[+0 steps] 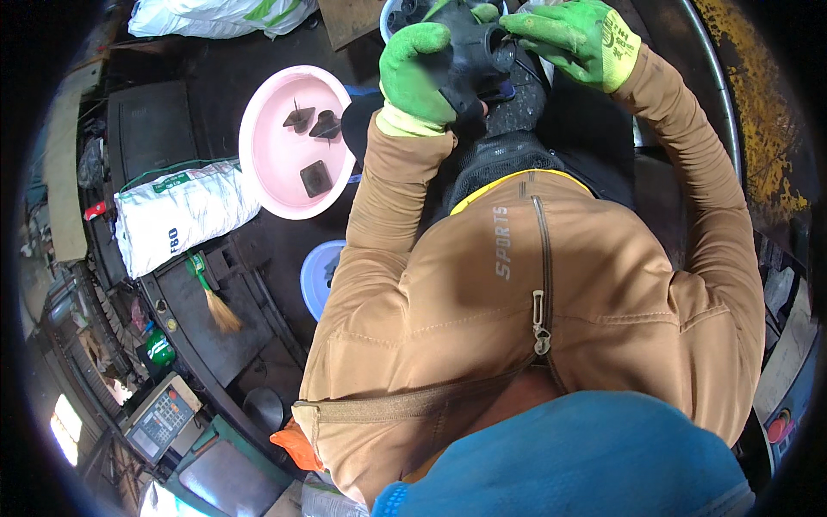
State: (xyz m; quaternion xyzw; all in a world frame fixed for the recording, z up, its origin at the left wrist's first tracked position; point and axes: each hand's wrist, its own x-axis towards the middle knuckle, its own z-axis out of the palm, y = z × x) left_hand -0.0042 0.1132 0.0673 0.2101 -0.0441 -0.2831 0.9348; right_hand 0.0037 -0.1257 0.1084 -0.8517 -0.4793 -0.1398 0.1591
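Observation:
My left hand (415, 76), in a green glove, is wrapped round a black plastic part with a round tubular opening (495, 47). The part is held above my lap near the top of the view. My right hand (575, 41), gloved in the same green, is at the right side of that opening, its fingertips pinched together. Whatever they may hold is too small to make out. Part of a light-coloured tub (390, 10) with dark parts in it shows behind my hands.
Left of me stands a pink basin (258, 177) with three dark square-flanged pieces. Below it, a blue basin (308, 280) is partly hidden by my sleeve. A white sack (185, 211), a small broom (220, 306) and a control panel (162, 420) lie further left. A curved metal rail (722, 77) runs at right.

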